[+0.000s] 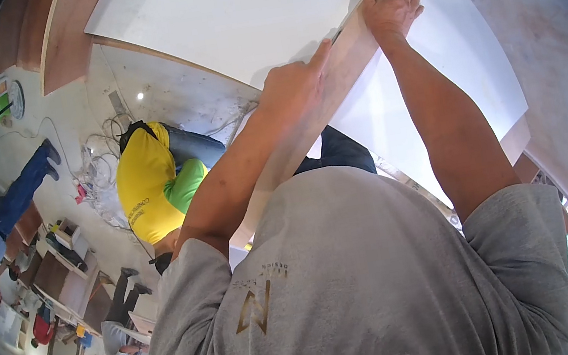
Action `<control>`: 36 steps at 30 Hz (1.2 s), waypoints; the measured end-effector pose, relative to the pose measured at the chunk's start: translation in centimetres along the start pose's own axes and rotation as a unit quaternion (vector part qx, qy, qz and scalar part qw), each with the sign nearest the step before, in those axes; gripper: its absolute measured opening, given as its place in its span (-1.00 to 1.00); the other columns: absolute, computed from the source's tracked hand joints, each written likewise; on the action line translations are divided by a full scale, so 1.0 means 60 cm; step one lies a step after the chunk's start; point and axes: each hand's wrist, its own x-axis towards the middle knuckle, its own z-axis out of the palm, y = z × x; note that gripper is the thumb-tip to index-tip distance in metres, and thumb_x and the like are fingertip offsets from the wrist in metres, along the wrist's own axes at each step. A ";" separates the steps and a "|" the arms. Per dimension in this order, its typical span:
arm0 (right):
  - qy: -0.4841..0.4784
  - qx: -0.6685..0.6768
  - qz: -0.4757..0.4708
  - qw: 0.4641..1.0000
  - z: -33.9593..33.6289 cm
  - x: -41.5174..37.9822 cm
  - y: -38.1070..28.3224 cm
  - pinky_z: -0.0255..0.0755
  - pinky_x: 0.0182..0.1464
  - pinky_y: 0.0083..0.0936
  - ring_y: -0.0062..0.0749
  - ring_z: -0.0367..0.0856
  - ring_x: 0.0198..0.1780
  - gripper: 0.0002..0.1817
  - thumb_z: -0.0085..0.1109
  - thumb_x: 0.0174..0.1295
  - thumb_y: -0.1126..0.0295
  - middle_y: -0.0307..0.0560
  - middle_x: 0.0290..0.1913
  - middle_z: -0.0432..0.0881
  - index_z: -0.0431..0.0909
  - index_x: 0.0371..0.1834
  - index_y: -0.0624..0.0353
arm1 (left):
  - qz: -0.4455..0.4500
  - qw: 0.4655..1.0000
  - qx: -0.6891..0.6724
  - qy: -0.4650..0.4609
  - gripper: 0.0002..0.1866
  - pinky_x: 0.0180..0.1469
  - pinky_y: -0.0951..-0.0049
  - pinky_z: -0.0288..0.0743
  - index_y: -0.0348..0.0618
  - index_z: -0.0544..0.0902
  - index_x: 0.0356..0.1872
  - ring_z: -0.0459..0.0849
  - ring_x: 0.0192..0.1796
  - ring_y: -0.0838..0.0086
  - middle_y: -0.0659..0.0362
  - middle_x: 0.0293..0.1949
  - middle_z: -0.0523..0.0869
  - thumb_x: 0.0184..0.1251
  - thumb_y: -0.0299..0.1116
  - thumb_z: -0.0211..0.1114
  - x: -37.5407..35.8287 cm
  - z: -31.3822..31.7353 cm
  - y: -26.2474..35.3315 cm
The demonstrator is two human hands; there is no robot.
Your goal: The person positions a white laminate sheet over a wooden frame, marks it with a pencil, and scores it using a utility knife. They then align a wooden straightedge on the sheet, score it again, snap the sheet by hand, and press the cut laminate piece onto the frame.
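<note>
A long pale wooden strip (354, 57) runs diagonally beside a large white panel (252, 13). At the strip's edge, my left hand (293, 88) has one digit stretched along the seam and the others bent down against the wood, partly hidden. Farther up, my right hand (393, 10) lies on the strip with its fingers spread. Beneath my right forearm is another white sheet (459, 48).
A person in a yellow top (145, 180) bends close beside my left arm. Tangled cables (100, 164) lie on the floor behind them. Brown boards (62, 42) stand at upper left. Other people and furniture are farther left.
</note>
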 end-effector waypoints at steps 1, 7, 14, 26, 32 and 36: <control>0.002 -0.004 -0.002 1.000 0.002 0.000 0.003 -0.12 0.57 0.18 0.24 0.01 0.57 -0.10 0.02 0.31 -0.25 0.00 0.63 0.06 0.18 0.57 0.11 | 0.006 1.000 -0.007 0.006 -0.38 -0.44 0.17 0.49 -0.03 0.30 0.49 0.64 -0.54 0.18 0.09 -0.58 0.63 0.39 -0.36 0.15 0.009 0.000 0.003; -0.005 -0.004 -0.004 1.000 -0.001 0.004 0.003 -0.11 0.56 0.17 0.26 0.03 0.56 -0.12 0.04 0.29 -0.20 0.01 0.62 0.05 0.19 0.54 0.15 | -0.038 0.998 0.007 -0.044 -0.36 -0.46 0.13 0.46 0.04 0.26 0.52 0.63 -0.55 0.17 0.07 -0.59 0.63 0.40 -0.32 0.14 0.070 0.009 0.015; 0.002 -0.002 -0.015 1.000 0.000 -0.001 0.008 -0.02 0.49 0.22 0.34 0.06 0.51 -0.16 0.06 0.27 -0.13 0.06 0.59 0.09 0.22 0.48 0.21 | -0.030 0.997 0.021 -0.073 -0.30 -0.44 0.08 0.50 0.08 0.20 0.54 0.66 -0.51 0.11 0.03 -0.56 0.64 0.37 -0.31 0.16 -0.051 0.017 -0.005; -0.003 -0.006 -0.013 1.000 -0.003 -0.002 0.006 -0.05 0.52 0.22 0.32 0.03 0.54 -0.15 0.04 0.31 -0.13 0.08 0.60 0.07 0.17 0.52 0.23 | -0.116 0.989 0.025 -0.087 -0.19 -0.50 0.08 0.53 0.14 0.16 0.57 0.66 -0.56 0.10 0.00 -0.49 0.66 0.27 -0.30 0.25 -0.301 -0.027 -0.021; -0.014 -0.009 -0.001 1.000 -0.010 0.006 -0.003 -0.06 0.53 0.20 0.30 0.03 0.54 -0.17 0.04 0.31 -0.11 0.06 0.61 0.03 0.18 0.51 0.23 | -0.021 0.999 0.015 0.032 -0.32 -0.51 0.13 0.48 0.07 0.23 0.54 0.65 -0.54 0.16 0.05 -0.53 0.63 0.38 -0.30 0.19 -0.074 0.038 -0.011; -0.017 0.006 -0.010 1.000 -0.010 0.003 -0.001 -0.06 0.53 0.19 0.29 0.03 0.53 -0.18 0.05 0.30 -0.09 0.07 0.60 0.06 0.20 0.50 0.23 | 0.000 0.999 0.029 0.030 -0.40 -0.47 0.09 0.46 0.08 0.31 0.49 0.62 -0.54 0.12 0.06 -0.56 0.61 0.44 -0.30 0.16 0.015 0.024 -0.003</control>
